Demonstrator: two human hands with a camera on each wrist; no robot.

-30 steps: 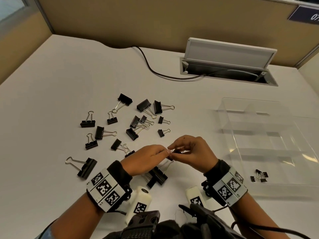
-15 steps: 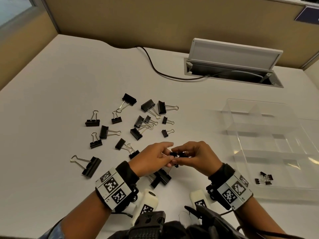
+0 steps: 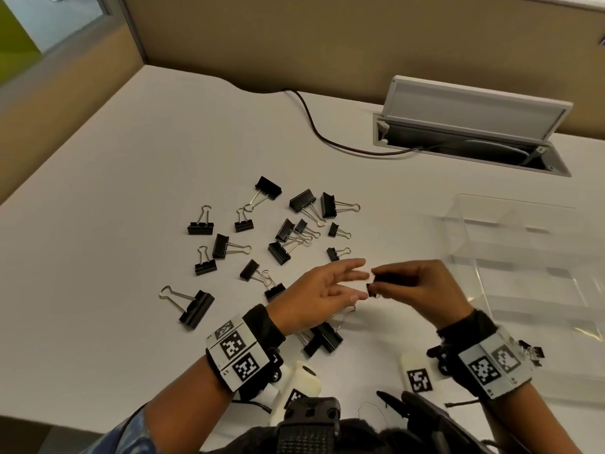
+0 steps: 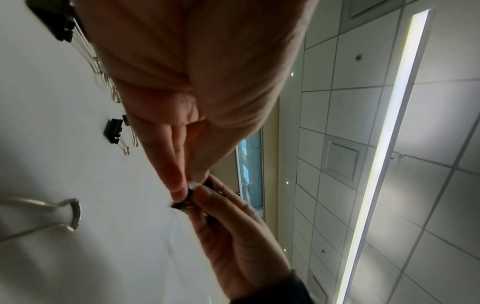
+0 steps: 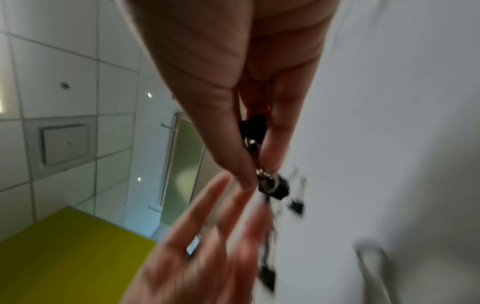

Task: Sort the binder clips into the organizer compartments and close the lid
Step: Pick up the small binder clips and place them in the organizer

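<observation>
My right hand [image 3: 376,286] pinches small black binder clips [image 3: 373,289] a little above the table, between thumb and fingers [image 5: 272,152]. The wrist view shows one small clip [image 5: 274,186] at the fingertips and another further up the hand. My left hand [image 3: 358,280] is just left of them, its fingers straight and spread and holding nothing. Several black clips of different sizes [image 3: 278,237] lie scattered on the white table. The clear organizer [image 3: 523,257] stands open at the right, with a few small clips [image 3: 532,350] in its near compartment.
A large clip [image 3: 196,306] lies at the near left. Two more clips [image 3: 322,339] lie under my left wrist. A cable box with a raised lid [image 3: 471,119] and a black cable [image 3: 314,126] sit at the back, before the partition wall.
My left hand was pinching the small clip together with the right hand. It has let go and straightened its fingers. The right hand keeps hold of the clips.
</observation>
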